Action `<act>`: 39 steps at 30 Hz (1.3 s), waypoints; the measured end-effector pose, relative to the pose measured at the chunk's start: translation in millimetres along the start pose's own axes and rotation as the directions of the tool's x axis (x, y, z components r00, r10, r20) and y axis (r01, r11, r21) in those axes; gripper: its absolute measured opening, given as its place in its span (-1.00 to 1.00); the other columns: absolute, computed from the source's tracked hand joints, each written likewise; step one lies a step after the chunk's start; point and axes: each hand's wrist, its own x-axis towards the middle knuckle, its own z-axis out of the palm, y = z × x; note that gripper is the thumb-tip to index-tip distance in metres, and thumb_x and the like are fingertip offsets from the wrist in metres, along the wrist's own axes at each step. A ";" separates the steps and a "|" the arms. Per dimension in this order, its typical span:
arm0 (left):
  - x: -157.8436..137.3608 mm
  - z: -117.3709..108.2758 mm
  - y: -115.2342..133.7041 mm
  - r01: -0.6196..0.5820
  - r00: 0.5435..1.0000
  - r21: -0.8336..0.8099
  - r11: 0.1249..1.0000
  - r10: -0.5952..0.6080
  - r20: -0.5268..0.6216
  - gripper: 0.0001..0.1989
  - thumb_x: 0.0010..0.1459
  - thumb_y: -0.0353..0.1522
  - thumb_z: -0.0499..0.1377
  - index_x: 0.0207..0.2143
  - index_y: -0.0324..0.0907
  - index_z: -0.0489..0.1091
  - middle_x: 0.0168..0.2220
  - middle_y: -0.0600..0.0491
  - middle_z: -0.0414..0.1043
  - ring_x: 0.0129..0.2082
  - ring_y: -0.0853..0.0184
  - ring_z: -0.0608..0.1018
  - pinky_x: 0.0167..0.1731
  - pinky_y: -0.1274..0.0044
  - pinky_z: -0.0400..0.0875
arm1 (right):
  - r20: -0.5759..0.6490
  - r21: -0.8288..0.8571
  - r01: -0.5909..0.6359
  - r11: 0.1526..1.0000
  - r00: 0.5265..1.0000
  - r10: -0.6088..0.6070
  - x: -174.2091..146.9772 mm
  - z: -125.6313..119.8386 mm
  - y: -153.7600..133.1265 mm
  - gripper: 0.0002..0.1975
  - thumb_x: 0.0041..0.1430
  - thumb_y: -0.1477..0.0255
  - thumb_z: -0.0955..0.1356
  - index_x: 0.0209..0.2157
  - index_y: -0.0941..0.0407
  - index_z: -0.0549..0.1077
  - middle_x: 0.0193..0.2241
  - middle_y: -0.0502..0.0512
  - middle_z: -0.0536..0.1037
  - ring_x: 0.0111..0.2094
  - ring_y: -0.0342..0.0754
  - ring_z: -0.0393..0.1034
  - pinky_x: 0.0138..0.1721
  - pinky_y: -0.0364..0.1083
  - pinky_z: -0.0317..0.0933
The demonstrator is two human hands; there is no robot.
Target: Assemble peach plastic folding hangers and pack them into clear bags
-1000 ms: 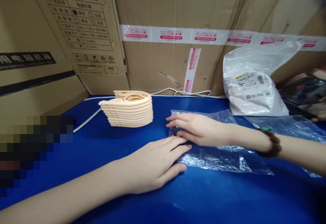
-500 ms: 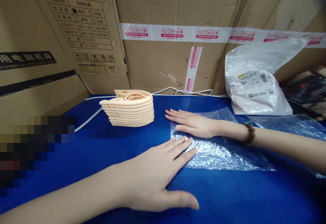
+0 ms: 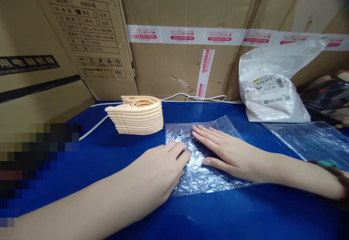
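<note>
A clear plastic bag [image 3: 199, 176], crinkled and shiny, lies flat on the blue table surface in front of me. My left hand [image 3: 166, 165] is at the bag's left side, its fingers curled closed on the film; the fingertips are partly hidden. Flat on the bag's right part rests my right hand [image 3: 229, 152], with its fingers stretched out and the thumb apart. Beyond my left hand stands a neat stack of cream plastic pieces [image 3: 137, 118] with rounded ends and openings. Neither hand touches the stack.
Cardboard boxes [image 3: 163, 65] wall off the back and left. A white parcel bag [image 3: 272, 94] stands at the back right, beside more clear plastic film [image 3: 311, 138]. Along the back edge runs a white cable [image 3: 180, 95]. The blue table [image 3: 231, 214] extends toward me.
The clear bag has shifted left and slightly turned. My left hand has gone from spread fingers to curled ones. My right hand has come nearer, still flat on the film.
</note>
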 end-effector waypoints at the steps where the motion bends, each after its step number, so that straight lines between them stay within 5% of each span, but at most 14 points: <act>1: -0.8 2.1 -3.4 0.013 0.999 -0.021 1.000 -0.014 -0.030 -0.64 0.30 -0.42 -0.01 0.12 -0.26 0.31 0.12 -0.17 0.35 0.07 0.05 0.44 0.01 0.20 0.40 | 0.016 0.008 -0.021 1.000 1.000 0.021 -5.5 0.3 -2.7 -0.28 0.36 0.07 0.08 0.35 0.25 -0.05 0.36 0.22 -0.12 0.37 0.11 -0.29 0.34 0.18 -0.23; 4: -3.9 6.0 -13.9 0.046 0.999 -0.119 0.992 -0.049 -0.021 -0.52 0.36 -0.27 -0.06 0.27 -0.26 0.14 0.31 -0.16 0.10 0.28 0.03 0.20 0.20 0.16 0.17 | 0.057 0.050 -0.095 0.994 0.994 0.093 -15.8 1.6 -2.5 -0.27 0.35 0.04 0.08 0.35 0.23 -0.06 0.36 0.20 -0.15 0.36 0.14 -0.31 0.33 0.19 -0.22; 9: -6.7 6.4 -24.9 0.091 0.993 -0.225 0.970 -0.070 0.100 -0.41 0.38 -0.14 -0.17 0.35 -0.22 -0.04 0.38 -0.08 -0.19 0.36 0.08 0.00 0.28 0.20 0.02 | 0.047 0.056 -0.200 0.978 0.979 0.197 -23.8 7.4 12.2 -0.25 0.32 0.00 0.11 0.36 0.16 -0.10 0.37 0.17 -0.19 0.36 0.17 -0.33 0.32 0.25 -0.25; 23: -6.4 13.5 -33.7 0.117 0.991 -0.243 0.963 -0.096 0.097 -0.47 0.41 -0.19 -0.22 0.37 -0.07 -0.11 0.40 0.00 -0.29 0.38 0.12 -0.14 0.30 0.19 -0.06 | -0.041 -0.030 -0.365 0.931 0.931 0.364 -32.3 5.6 42.6 -0.23 0.29 -0.06 0.05 0.33 0.17 0.04 0.37 0.20 -0.15 0.36 0.17 -0.34 0.31 0.28 -0.31; 30: -11.2 23.0 -33.0 -0.014 0.993 -0.148 0.989 -0.004 -0.119 -0.51 0.41 -0.28 -0.17 0.35 -0.10 -0.03 0.39 -0.02 -0.15 0.37 0.17 -0.02 0.29 0.28 0.02 | -0.150 -0.026 -0.376 0.926 0.917 0.369 -37.6 4.8 49.8 -0.29 0.30 -0.03 0.06 0.28 0.12 0.18 0.36 0.20 -0.06 0.35 0.24 -0.24 0.28 0.33 -0.18; 36: -14.6 -14.6 -42.8 -0.068 0.942 -0.010 0.998 0.061 -0.329 -0.51 0.36 -0.23 -0.04 0.30 -0.11 0.06 0.36 -0.03 -0.02 0.35 0.18 0.06 0.28 0.26 0.05 | -0.248 -0.060 -0.355 0.933 0.910 0.331 -40.3 1.7 49.7 -0.37 0.33 0.04 0.09 0.28 0.08 0.19 0.35 0.20 0.00 0.34 0.24 -0.15 0.28 0.35 -0.17; 39: -22.9 -34.6 -67.6 0.034 0.877 -0.047 0.998 -0.052 -0.477 -0.42 0.27 -0.15 0.10 0.27 -0.09 0.09 0.33 -0.01 0.06 0.32 0.13 0.12 0.27 0.25 0.05 | -0.298 -0.084 -0.334 0.939 0.907 0.297 -41.6 -0.2 49.0 -0.40 0.32 0.04 0.12 0.26 0.04 0.21 0.35 0.19 0.03 0.33 0.24 -0.08 0.27 0.35 -0.15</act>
